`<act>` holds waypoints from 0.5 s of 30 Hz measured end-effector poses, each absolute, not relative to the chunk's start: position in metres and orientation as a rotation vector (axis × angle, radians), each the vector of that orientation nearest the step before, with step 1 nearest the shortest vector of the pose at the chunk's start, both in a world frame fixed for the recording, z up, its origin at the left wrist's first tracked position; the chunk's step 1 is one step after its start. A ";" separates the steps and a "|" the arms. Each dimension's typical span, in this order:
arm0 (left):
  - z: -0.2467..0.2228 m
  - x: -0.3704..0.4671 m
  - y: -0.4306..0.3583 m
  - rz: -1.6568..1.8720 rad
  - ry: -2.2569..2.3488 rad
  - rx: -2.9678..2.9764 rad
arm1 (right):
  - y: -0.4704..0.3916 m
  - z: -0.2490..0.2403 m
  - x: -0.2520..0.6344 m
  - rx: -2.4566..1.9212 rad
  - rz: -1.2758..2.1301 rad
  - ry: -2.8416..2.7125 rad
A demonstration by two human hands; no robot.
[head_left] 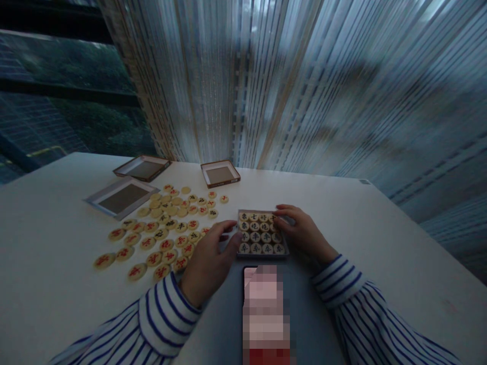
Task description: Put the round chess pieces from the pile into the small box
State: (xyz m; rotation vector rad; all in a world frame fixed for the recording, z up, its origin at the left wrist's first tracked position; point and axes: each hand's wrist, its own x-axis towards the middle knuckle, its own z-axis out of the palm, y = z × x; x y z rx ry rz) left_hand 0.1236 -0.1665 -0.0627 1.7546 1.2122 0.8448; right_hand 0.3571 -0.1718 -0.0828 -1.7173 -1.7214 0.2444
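Observation:
A small shallow box [262, 257] sits on the table in front of me. Rows of xiangqi pieces [255, 237] with black characters fill it, all face up. My left hand [211, 258] holds the box at its left wall, with thumb and forefinger against the edge. At the opposite side my right hand [304, 233] grips the upper right corner, and its fingers partly cover the pieces there. Many loose xiangqi pieces [166, 245] lie scattered to the left, most with red characters, some black, some showing a blank side. My left hand hides a few of them.
On the white table [380, 253], an empty tray [89, 199] lies at the left. A box lid [167, 163] stands behind it, and another lid [238, 177] is at the back centre. A phone [266, 314] lies nearest me. Behind the table hangs a striped curtain [258, 91].

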 end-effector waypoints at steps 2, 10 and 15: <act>-0.064 0.124 -0.166 0.850 1.209 1.752 | -0.171 -0.083 0.357 -1.731 0.237 -1.724; -0.064 0.123 -0.168 0.843 1.221 1.746 | -0.170 -0.084 0.354 -1.775 0.159 -1.766; -0.063 0.123 -0.167 0.850 1.232 1.771 | -0.169 -0.086 0.354 -1.777 0.132 -1.772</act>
